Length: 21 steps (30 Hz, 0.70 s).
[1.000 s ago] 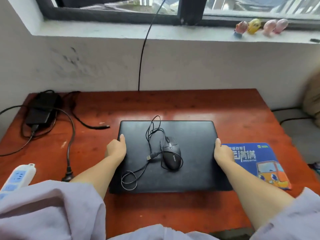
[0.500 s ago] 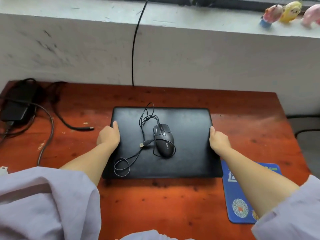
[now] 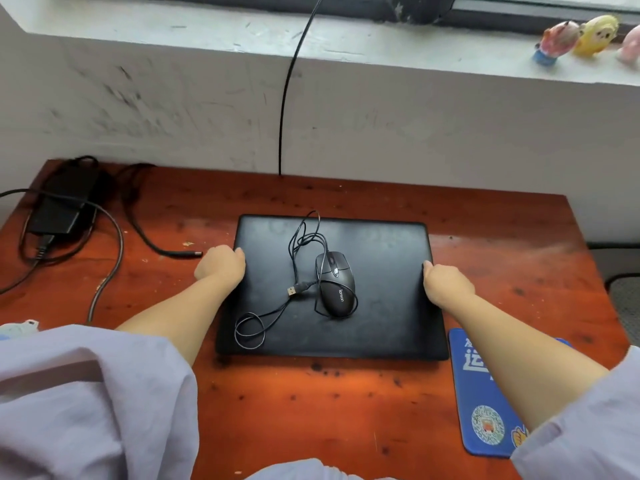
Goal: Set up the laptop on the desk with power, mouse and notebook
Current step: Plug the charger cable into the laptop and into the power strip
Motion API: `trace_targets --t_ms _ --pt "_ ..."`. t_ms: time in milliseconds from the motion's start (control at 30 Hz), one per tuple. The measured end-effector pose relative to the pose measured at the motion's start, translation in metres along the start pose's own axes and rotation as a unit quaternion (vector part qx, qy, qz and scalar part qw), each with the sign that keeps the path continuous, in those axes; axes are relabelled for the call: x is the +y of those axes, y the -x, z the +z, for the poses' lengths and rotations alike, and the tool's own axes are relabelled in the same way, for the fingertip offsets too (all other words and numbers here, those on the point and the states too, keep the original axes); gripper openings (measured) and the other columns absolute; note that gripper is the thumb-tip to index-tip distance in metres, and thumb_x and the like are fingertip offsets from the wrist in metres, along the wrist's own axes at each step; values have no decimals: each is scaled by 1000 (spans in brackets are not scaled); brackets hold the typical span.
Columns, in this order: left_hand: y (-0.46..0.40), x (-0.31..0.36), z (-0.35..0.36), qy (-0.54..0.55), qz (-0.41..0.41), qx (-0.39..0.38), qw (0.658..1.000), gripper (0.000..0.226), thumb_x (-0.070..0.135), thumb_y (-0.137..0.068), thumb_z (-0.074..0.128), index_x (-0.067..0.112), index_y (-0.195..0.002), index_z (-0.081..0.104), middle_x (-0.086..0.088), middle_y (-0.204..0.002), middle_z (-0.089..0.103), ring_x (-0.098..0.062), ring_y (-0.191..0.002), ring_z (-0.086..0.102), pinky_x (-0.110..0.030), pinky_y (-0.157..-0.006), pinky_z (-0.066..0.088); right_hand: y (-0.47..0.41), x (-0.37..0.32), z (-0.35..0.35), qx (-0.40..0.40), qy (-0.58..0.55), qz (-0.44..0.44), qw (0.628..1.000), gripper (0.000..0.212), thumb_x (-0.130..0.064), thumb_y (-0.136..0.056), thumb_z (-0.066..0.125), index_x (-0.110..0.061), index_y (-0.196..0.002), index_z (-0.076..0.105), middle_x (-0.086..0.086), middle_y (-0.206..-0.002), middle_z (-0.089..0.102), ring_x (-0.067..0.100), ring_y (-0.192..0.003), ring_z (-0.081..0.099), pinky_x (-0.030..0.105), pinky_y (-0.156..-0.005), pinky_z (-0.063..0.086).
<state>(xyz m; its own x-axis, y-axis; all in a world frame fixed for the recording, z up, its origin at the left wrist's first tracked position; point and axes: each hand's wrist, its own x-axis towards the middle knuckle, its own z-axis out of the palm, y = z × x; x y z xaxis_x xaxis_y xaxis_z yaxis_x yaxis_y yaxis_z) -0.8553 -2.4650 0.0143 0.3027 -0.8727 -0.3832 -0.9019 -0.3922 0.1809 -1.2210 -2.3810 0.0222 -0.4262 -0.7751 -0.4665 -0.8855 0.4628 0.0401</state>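
Note:
A closed black laptop (image 3: pixel 381 306) lies flat in the middle of the red-brown desk (image 3: pixel 329 403). On its lid rests a black wired mouse (image 3: pixel 335 284) with its cable (image 3: pixel 263 320) looped and the USB plug loose. My left hand (image 3: pixel 221 266) grips the laptop's left edge, and my right hand (image 3: pixel 445 282) grips its right edge. A black power adapter (image 3: pixel 65 202) sits at the desk's far left, its charging plug (image 3: pixel 192 253) lying just left of my left hand. A blue mouse pad (image 3: pixel 481 403) lies at the near right, partly under my right forearm.
A black cable (image 3: pixel 289 84) hangs down the white wall behind the desk. Small toy figures (image 3: pixel 581 38) stand on the window sill at the upper right. A white power strip (image 3: pixel 17 329) peeks out at the left edge. My lilac sleeves cover the near desk edge.
The laptop with the mouse on it has shifted away from me and off the blue mouse pad; both hands stayed on its side edges. The view has tilted down.

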Motion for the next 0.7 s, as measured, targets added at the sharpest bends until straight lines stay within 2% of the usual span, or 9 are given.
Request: trace_targets --t_ms 100,167,267,367,567,700 --pt "2 -6 -2 41 25 -41 998 43 29 -94 38 -5 -115 55 -27 -127 55 -41 -116 52 -41 -94 43 6 -9 -12 29 -13 27 999 36 -20 -98 29 -3 -126 44 20 -127 50 37 -113 52 43 -89 45" --pt "11 -12 -2 61 34 -56 996 40 26 -93 39 -2 -118 52 -25 -128 53 -40 -117 50 -40 -95 42 8 -21 -22 87 -42 26 995 32 -19 -96 35 -4 -123 42 20 -128 46 37 -117 47 43 -89 43" --pt "24 -24 -4 76 58 -68 993 38 24 -92 41 2 -122 51 -22 -129 54 -37 -118 51 -39 -95 42 12 -56 -44 177 -90 -56 978 28 -16 -93 39 -5 -118 46 20 -121 50 38 -113 48 44 -85 43" --pt "32 -42 -7 84 101 -74 989 36 21 -92 42 5 -123 53 -19 -130 55 -33 -119 51 -37 -98 42 25 -108 -62 224 -141 -142 954 27 -17 -93 41 -6 -116 50 19 -118 53 38 -110 49 44 -84 43" --pt "14 -71 -25 72 176 -30 981 32 18 -91 42 14 -121 55 -12 -128 55 -30 -118 52 -39 -95 43 62 -208 -57 261 -141 -269 916 25 -17 -92 42 -9 -110 57 12 -110 58 32 -101 53 41 -79 43" --pt "-15 -89 -39 1 253 20 967 37 18 -88 46 15 -125 51 -10 -122 56 -30 -114 51 -43 -92 47 69 -256 -36 241 -141 -293 914 24 -13 -92 41 -8 -108 58 11 -106 59 31 -96 55 39 -79 42"
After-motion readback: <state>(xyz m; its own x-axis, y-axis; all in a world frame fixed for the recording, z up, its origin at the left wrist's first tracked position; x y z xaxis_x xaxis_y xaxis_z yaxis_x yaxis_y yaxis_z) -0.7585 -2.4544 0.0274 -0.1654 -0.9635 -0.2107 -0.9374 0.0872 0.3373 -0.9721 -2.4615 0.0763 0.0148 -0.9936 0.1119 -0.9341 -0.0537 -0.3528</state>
